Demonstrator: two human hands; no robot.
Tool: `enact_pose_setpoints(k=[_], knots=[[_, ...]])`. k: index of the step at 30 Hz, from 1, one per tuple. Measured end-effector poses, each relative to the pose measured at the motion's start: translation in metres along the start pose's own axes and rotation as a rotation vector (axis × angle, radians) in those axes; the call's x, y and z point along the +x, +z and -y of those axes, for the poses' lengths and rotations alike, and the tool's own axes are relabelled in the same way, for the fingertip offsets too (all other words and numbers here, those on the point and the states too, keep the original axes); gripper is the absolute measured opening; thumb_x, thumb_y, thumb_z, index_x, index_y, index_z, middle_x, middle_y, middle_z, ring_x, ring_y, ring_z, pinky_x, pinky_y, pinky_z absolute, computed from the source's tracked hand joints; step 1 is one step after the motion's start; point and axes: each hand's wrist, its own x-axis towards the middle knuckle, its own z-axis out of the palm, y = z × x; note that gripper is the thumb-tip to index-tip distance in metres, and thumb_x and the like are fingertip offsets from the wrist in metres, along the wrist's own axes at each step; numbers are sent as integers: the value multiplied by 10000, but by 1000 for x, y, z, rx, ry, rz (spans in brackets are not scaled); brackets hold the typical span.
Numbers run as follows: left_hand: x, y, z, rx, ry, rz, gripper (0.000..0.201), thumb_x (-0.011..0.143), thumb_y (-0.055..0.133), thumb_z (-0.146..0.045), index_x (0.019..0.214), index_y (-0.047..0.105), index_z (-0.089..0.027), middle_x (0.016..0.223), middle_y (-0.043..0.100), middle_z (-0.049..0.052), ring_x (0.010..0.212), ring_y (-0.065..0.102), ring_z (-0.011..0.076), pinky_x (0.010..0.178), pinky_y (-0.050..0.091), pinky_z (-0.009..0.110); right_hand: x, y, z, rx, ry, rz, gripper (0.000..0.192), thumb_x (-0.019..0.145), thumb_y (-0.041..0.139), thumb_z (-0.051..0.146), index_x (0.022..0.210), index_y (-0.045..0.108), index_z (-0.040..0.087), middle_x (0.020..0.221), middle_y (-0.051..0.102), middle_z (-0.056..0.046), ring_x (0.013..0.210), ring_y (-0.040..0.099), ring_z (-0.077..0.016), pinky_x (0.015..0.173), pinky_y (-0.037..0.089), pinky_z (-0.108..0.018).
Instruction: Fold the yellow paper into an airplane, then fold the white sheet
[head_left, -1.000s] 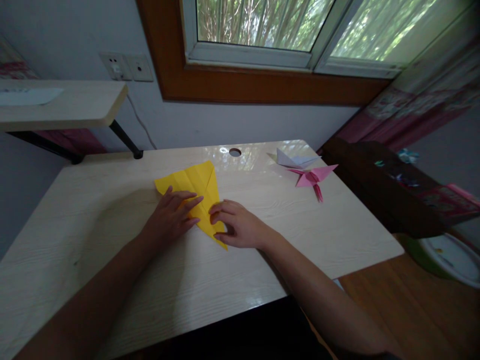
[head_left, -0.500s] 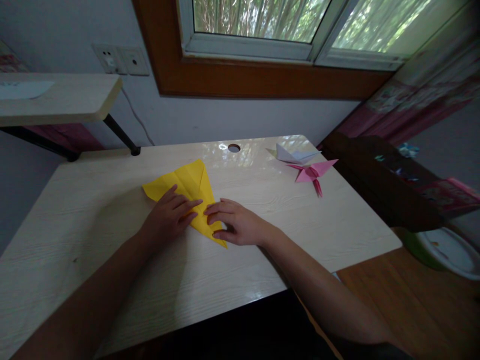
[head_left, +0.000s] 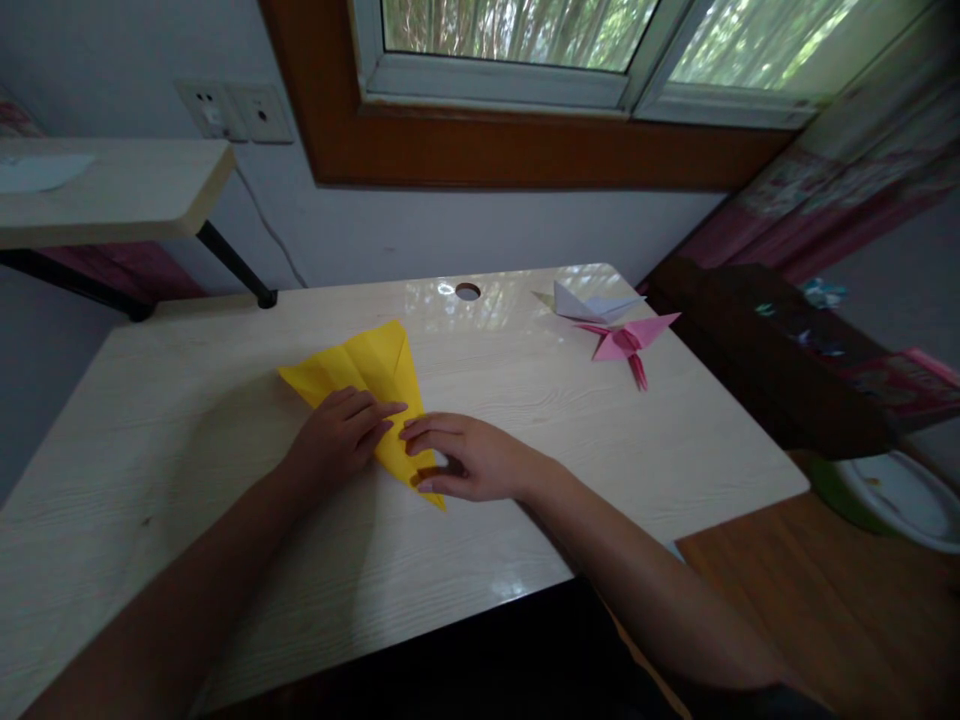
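A folded yellow paper (head_left: 367, 368), kite-shaped with its point toward me, lies on the pale wooden desk (head_left: 187, 450). My left hand (head_left: 334, 440) rests flat on its left half, fingers pressing the paper down. My right hand (head_left: 465, 458) touches the paper's lower right edge near the tip, its fingertips pinching that edge. A folded pink paper figure (head_left: 626, 345) and a folded white paper figure (head_left: 581, 305) lie at the desk's far right, out of reach of both hands.
A round cable hole (head_left: 467, 291) sits in the desk's far edge under the window. A side shelf (head_left: 112, 190) stands at the left with wall sockets above it. A dark cabinet (head_left: 757, 350) and a white bowl (head_left: 900, 495) are to the right.
The yellow paper has turned and slid slightly to the left. Both hands moved a little nearer to me, and my right fingers closed more tightly on the paper's lower edge.
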Motion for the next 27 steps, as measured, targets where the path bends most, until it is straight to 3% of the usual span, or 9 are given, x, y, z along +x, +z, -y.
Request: enact_pose_setpoints(k=[4,7,10,14,17,21,24,27], knots=[[0,-2,-3,28,1,-39,283,1013,510,-228,1266,637,-234,935,653,61,865,594,207,824,512,384,2,5,-1,-71,-16,-25,430,893,715,482,1184,595,188,1220,645,-129,1165,605,-239,1043,499,-407],[0,-2,-3,75,5,-69,324,990,539,-219,1303,617,-251,988,654,64,973,610,230,961,516,442,3,9,-2,-136,2,-30,449,878,727,483,1185,574,194,1237,626,-132,1161,591,-254,1049,485,-433],[0,-4,-3,144,-14,-101,370,978,553,-234,1345,578,-275,1077,645,57,1063,610,234,1136,419,537,2,10,-2,-154,27,-33,437,874,737,420,1202,548,203,1255,617,-127,1174,577,-257,1054,475,-444],[-1,-9,1,185,-45,-138,402,980,558,-253,1380,530,-281,1143,640,44,1084,623,213,1212,342,559,2,9,-1,-152,38,-33,425,870,732,346,1215,531,201,1279,605,-124,1194,568,-256,1063,468,-443],[-2,-13,8,167,-42,-145,409,965,596,-295,1369,545,-258,1102,677,43,1044,645,216,1210,346,555,0,3,-3,-139,51,-37,413,857,730,288,1210,530,211,1297,599,-119,1205,563,-250,1065,471,-435],[-4,-12,16,71,-35,2,429,947,628,-421,1327,595,-225,1049,722,56,975,679,238,1155,397,560,-6,-10,-9,-116,68,-54,353,850,717,227,1166,560,218,1314,600,-124,1222,569,-249,1090,455,-448],[-6,-8,16,22,-64,87,434,940,621,-483,1257,652,-189,998,732,80,959,684,267,1058,476,532,-12,-17,-12,-109,73,-63,285,846,715,198,1102,591,219,1331,604,-126,1261,566,-251,1147,394,-488],[-6,-4,10,28,-103,93,382,966,580,-457,1213,685,-186,940,729,88,935,683,270,911,535,457,-14,-17,-12,-110,83,-62,181,859,714,197,1010,616,215,1323,621,-120,1281,567,-249,1171,357,-511]])
